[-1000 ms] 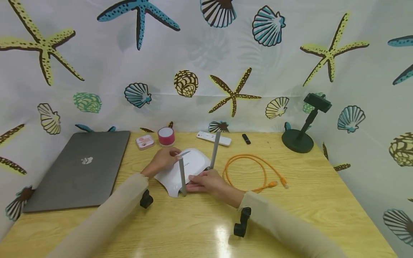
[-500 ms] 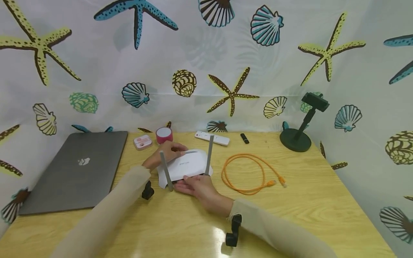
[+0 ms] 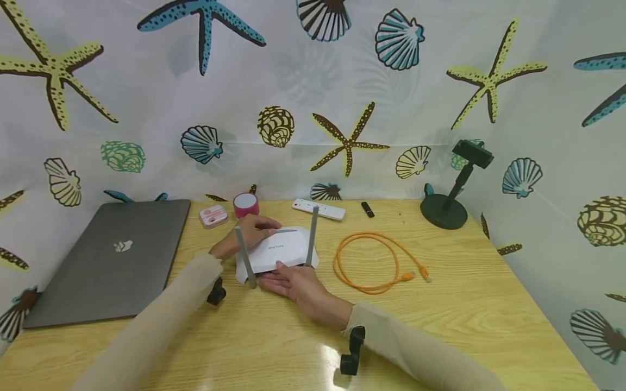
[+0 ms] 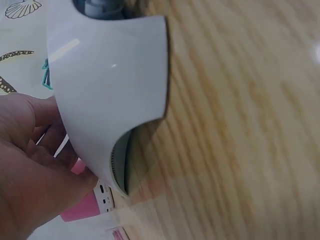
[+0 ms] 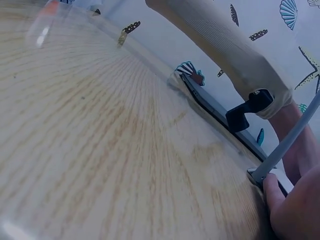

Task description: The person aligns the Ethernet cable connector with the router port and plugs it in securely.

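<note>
Grasped by both hands: the left hand (image 3: 249, 232) holds the white router (image 3: 283, 251) at its 11 o'clock rim, and the right hand (image 3: 300, 285) pinches its 6 o'clock rim, thumb on top. Clock hours are read in the head view, with the router at the dial's centre. Its left antenna (image 3: 246, 258) rises at 7 o'clock, its right antenna (image 3: 312, 236) at 4. At 9 o'clock, a strip of wooden table (image 3: 274, 342) separates router and left arm from the closed laptop (image 3: 117, 260); at 3, a narrower strip separates the router from the coiled orange cable (image 3: 369, 290). Toward 5 and 6, wood continues past the right forearm. Patterned cloth (image 3: 313, 98) borders the table's far edge.

Near that edge are a small pink case (image 3: 213, 215) at 10, its contents too small to tell, a pink cylinder (image 3: 245, 205) at 11, a white remote (image 3: 319, 209) at 1, and a black stick (image 3: 368, 209) and black stand (image 3: 444, 209) at 2.

The left wrist view alone reveals fine slots (image 4: 114, 165) inside the router's curved edge; the right wrist view shows the laptop's thin side. Whether the router's underside meets the wood cannot be told.
</note>
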Tool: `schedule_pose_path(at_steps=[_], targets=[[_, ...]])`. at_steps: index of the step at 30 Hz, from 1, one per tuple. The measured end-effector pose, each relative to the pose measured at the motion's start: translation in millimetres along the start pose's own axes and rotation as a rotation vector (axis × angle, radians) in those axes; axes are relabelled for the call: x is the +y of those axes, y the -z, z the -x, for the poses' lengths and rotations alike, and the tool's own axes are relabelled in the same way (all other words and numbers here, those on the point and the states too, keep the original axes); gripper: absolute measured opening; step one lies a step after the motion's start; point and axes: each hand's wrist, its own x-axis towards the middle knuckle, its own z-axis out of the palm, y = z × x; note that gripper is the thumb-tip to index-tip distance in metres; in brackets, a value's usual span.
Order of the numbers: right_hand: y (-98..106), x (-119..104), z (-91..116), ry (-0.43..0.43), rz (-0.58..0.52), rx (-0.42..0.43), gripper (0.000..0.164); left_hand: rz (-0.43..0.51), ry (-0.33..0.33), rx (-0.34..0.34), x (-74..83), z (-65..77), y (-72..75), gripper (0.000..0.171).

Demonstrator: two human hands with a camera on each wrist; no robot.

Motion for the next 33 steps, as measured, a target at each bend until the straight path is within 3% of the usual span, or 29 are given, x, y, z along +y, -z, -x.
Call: schedule_pose_path(at_steps=[5, 9, 12, 14, 16, 18, 21, 24, 29, 33], targets=[[2.8, -2.2, 4.3, -0.069, 0.034, -0.107, 0.035, -0.010, -0.050, 0.034, -3.4, 7.5, 1.0, 0.034], [13.8, -8.1, 12.2, -0.096, 0.185, -0.294, 0.031, -0.026, -0.064, 0.185, -4.7, 23.6, 4.0, 0.036], [26.7, -20.3, 21.0, -0.053, 0.435, -0.441, 0.027, -0.056, -0.009, 0.316, -6.1, 40.0, 7.9, 0.033], [37.8, -33.5, 27.0, 0.007, 0.677, -0.513, 0.024, -0.077, 0.052, 0.361, -6.6, 51.1, 11.7, 0.032], [50.9, -48.4, 32.9, 0.081, 0.904, -0.553, 0.021, -0.074, 0.139, 0.344, -5.5, 61.4, 15.6, 0.036], [64.1, -65.1, 39.3, 0.134, 1.068, -0.561, 0.019, -0.035, 0.236, 0.287, -3.2, 69.8, 19.6, 0.045], [82.9, -88.7, 46.3, 0.198, 1.220, -0.512, 0.018, 0.029, 0.374, 0.179, 0.0, 77.8, 24.7, 0.059], [99.6, -111.8, 51.8, 0.228, 1.318, -0.383, 0.018, 0.041, 0.440, 0.095, 1.6, 78.4, 25.9, 0.059], [129.8, -145.5, 57.7, 0.229, 1.452, -0.123, 0.018, -0.038, 0.412, 0.004, 4.9, 73.8, 24.4, 0.064], [158.5, -160.2, 54.7, 0.193, 1.505, 0.010, 0.020, -0.027, 0.422, -0.004, 10.6, 72.5, 26.8, 0.065]])
